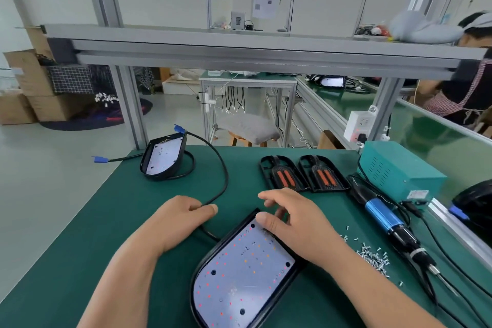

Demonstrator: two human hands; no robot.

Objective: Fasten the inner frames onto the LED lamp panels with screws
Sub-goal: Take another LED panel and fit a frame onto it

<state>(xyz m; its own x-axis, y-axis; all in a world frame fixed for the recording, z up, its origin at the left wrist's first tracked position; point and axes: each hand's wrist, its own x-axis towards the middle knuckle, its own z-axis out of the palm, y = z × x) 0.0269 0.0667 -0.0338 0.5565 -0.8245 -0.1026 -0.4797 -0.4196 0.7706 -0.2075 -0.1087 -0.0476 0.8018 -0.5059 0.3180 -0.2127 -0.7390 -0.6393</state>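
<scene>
head: led board [241, 271] sits in housing [192, 293]

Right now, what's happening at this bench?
A person is setting up an LED lamp panel on the green bench. The left hand grips a black cable that runs to the panel. The right hand rests on the panel's far end. Two inner frames lie beyond it, not yet fitted. The electric screwdriver and loose screws lie to the right.
</scene>
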